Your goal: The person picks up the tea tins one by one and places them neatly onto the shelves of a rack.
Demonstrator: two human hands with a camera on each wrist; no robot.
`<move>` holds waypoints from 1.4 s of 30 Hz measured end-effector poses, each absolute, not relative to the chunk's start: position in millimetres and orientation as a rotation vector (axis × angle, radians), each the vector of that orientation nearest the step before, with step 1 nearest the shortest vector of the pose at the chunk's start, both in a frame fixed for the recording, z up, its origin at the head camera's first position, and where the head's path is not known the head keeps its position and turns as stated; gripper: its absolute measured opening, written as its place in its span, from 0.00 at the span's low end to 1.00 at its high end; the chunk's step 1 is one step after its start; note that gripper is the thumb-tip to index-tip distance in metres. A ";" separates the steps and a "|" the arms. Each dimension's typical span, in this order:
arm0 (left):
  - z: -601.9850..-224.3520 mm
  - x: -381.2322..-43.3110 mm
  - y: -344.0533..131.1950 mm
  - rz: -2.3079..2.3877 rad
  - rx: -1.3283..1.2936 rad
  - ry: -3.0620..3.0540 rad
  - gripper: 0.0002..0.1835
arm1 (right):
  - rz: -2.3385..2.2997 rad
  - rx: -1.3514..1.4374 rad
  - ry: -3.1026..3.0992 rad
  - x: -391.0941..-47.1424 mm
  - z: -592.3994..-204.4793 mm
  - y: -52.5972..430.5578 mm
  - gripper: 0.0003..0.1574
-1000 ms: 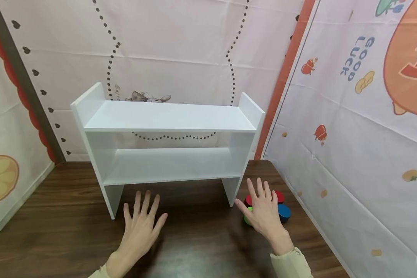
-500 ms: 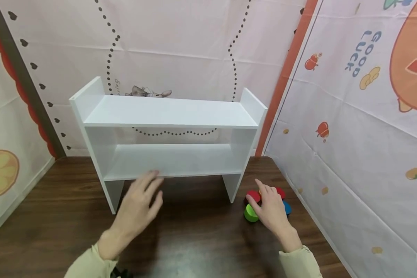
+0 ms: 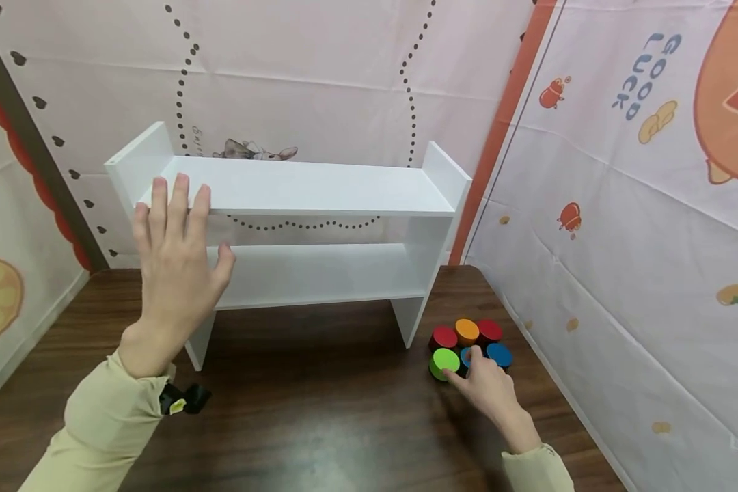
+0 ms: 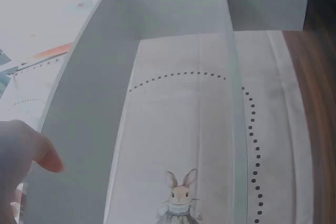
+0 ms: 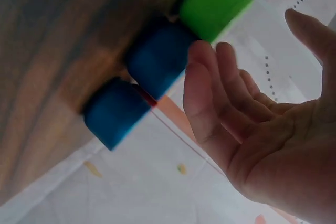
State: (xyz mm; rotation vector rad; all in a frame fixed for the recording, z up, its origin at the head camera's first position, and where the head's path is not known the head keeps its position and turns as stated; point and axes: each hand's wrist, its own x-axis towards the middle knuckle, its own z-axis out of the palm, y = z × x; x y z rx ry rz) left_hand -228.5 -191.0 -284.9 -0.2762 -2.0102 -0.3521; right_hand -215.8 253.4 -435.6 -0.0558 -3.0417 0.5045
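Observation:
A white two-tier shelf (image 3: pixel 320 188) stands on the wooden table. My left hand (image 3: pixel 175 273) is raised before its left side, fingers straight and pointing up; whether they touch the upper board cannot be told. In the left wrist view, the thumb (image 4: pixel 48 158) overlaps a shelf board. To the right of the shelf, my right hand (image 3: pixel 492 389) hovers over a cluster of short round blocks, holding none. Nearest to it are a green block (image 3: pixel 445 362), a partly covered blue block (image 5: pixel 163 59) and another blue block (image 3: pixel 499 354). Behind them sit a red block (image 3: pixel 444 337), an orange block (image 3: pixel 467 331) and a second red block (image 3: pixel 489 330).
Printed cloth (image 3: pixel 320 82) hangs behind the shelf, and another printed cloth (image 3: pixel 639 287) borders the table on the right. Dark wood tabletop (image 3: pixel 320 410) lies in front of the shelf.
My left hand has risen from low over the table to the shelf's upper left. My right hand has drawn slightly back and down, so more of the blocks show.

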 end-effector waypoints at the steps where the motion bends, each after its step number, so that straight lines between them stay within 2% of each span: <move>1: -284.9 -229.1 -192.0 -0.358 -0.260 -2.018 0.36 | 0.490 -0.057 -3.051 -215.6 -437.6 252.4 0.37; 6: -289.6 -231.8 -192.6 -0.368 -0.225 -2.021 0.34 | 0.405 -0.059 -3.054 -217.4 -446.5 249.3 0.35; 12: -292.2 -236.0 -192.0 -0.338 -0.220 -1.994 0.35 | 0.369 -0.057 -3.059 -228.3 -454.4 247.6 0.39; 28: -298.1 -240.3 -193.9 -0.323 -0.219 -1.977 0.38 | 0.670 0.038 -3.007 -241.3 -462.8 245.4 0.41; 37: -299.1 -239.1 -195.7 -0.319 -0.226 -1.969 0.37 | 0.834 0.216 -2.877 -233.5 -431.4 226.9 0.35; 42: -300.3 -239.9 -195.9 -0.315 -0.230 -1.972 0.37 | 0.898 0.318 -2.829 -229.2 -405.6 215.2 0.37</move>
